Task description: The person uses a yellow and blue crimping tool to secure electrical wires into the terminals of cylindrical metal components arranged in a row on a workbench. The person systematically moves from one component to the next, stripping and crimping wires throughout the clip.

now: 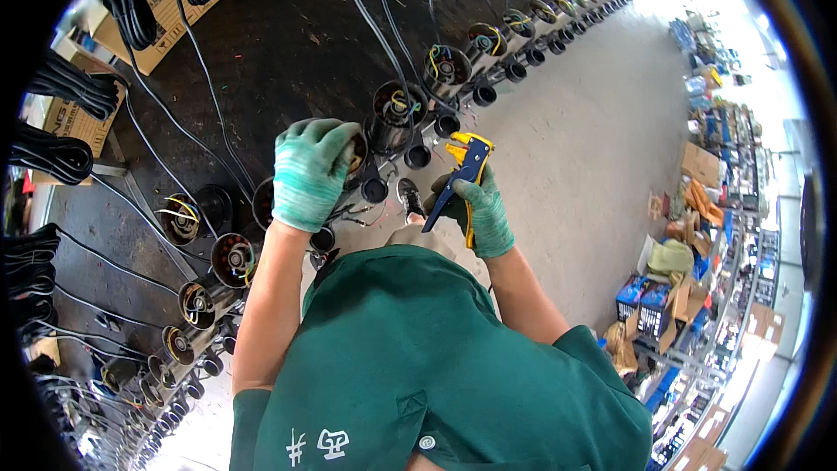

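My left hand (309, 176), in a green and white knit glove, bends its fingers over the open top of a round metal housing (359, 159). What those fingertips pinch inside is hidden. My right hand (485, 209), gloved alike, is closed round the handles of a wire stripper (472, 164) with blue and yellow parts. Its yellow jaws point up and away from me, apart from the housings. Just beyond the left hand stands another open housing (390, 126) with yellow and blue wires in it. Nearer me, a housing (234, 260) shows red dots round its inner rim.
Many similar housings run in a curved row along the dark table (279, 44). Black cables (209, 78) stretch across it from coiled bundles (54, 153) at the left. Cardboard boxes (161, 13) stand at far left. Shelves and a blue crate (654, 301) line the right, beyond the grey floor (575, 139).
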A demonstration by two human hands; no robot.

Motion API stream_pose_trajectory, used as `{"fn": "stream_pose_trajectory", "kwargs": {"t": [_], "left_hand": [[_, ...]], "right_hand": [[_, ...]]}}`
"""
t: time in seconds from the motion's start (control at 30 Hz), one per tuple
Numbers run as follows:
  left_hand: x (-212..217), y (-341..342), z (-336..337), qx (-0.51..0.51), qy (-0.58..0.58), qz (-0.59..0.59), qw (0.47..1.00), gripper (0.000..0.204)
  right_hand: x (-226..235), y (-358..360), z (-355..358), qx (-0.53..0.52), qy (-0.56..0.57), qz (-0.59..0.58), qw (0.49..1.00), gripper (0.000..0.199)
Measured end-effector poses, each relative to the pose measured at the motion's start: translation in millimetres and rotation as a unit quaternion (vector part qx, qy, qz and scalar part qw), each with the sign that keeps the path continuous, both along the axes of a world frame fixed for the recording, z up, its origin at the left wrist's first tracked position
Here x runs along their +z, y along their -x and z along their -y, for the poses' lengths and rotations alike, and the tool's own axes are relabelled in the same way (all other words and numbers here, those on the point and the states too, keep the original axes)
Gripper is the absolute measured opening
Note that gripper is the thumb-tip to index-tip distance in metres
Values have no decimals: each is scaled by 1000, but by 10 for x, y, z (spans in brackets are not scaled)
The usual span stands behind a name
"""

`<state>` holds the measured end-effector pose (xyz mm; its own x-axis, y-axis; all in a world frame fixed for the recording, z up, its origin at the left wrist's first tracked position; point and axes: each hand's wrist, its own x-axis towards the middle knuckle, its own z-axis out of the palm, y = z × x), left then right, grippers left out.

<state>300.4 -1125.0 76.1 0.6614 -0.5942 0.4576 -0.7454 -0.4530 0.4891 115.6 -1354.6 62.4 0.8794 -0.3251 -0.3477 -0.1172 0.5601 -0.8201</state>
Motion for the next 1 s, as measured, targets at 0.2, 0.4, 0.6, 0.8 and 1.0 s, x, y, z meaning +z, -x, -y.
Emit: {"fn": "stream_pose_trajectory", "kwargs": {"t": [0.2, 0.4, 0.6, 0.8, 1.0], "left_hand": [[267, 34, 994, -18, -112, 70, 991, 41], [262, -182, 1185, 81, -342, -33, 936, 55], [38, -26, 1014, 86, -237, -158, 955, 51], [-102, 53, 1197, 89, -31, -218, 971, 40], [-134, -85, 1460, 36, 2, -294, 955, 31]], "right_hand": [[-62, -514, 828, 92, 30, -3, 995, 60], [-189, -890, 1470, 200, 56, -24, 978, 73], [-358, -1068, 1735, 261, 40, -11, 964, 75], [-302, -1061, 1751, 259, 15, -10, 966, 70], [-213, -909, 1652, 220, 22, -18, 975, 67]]}}
